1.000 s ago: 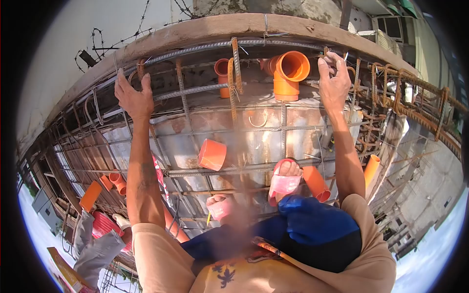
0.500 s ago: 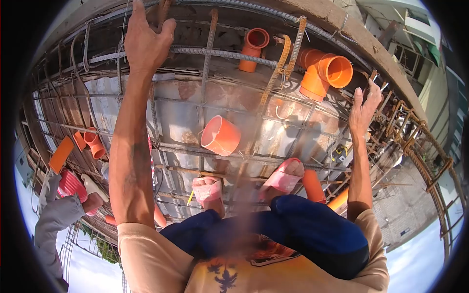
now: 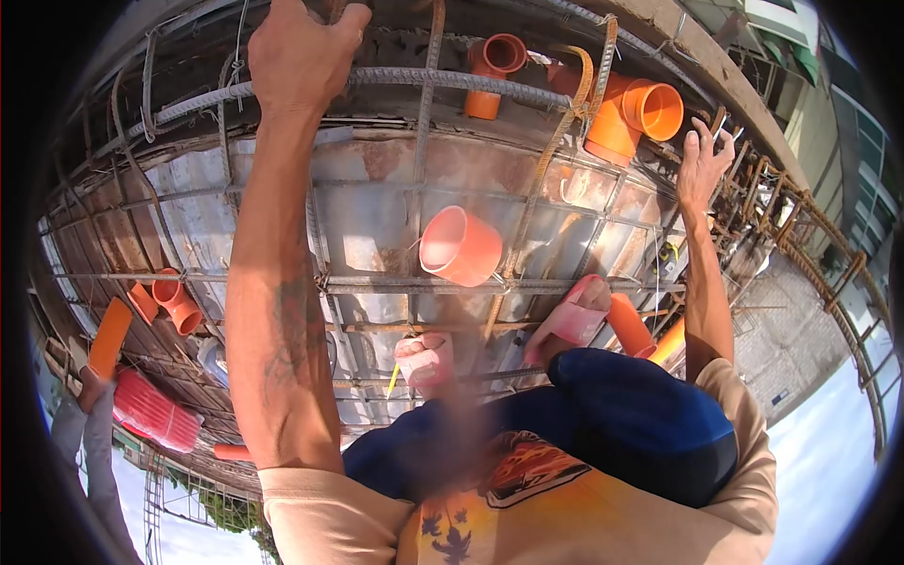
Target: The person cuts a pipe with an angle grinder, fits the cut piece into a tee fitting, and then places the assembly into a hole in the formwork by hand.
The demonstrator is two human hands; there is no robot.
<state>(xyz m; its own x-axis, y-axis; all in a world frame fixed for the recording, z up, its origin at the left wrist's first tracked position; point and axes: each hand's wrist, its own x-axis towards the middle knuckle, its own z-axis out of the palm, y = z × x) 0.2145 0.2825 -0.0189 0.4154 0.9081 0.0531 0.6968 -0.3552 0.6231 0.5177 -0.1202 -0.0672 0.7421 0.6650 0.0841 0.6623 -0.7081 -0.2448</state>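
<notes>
My left hand [image 3: 303, 66] reaches to the top edge, over the upper reinforcing bar [image 3: 405, 77]. Its thumb is spread from the fingers, whose tips are cut off; a rusty bar shows in the gap. On the right, my right hand [image 3: 704, 168] is raised with slightly bent fingers apart and nothing visible in them. Close by lies an orange pipe tee [image 3: 617, 122], its round mouth facing me. A smaller orange pipe fitting [image 3: 484, 102] stands left of it, behind the bars. Between my feet and these fittings sits a pinkish-orange bucket [image 3: 474, 250].
Pink sandals [image 3: 576, 320] on my feet are among crossed bars over metal sheets [image 3: 367, 198]. More orange fittings [image 3: 177, 303] lie at left, near another person's grey sleeve [image 3: 99, 452]. A rusty rebar cage [image 3: 800, 226] stands at right; a wooden board [image 3: 725, 75] runs along the top.
The view has shifted, so the bucket and sandals appear farther right. My left hand is higher in the view. At left, the other person's arm has moved lower, uncovering more of a red ribbed object.
</notes>
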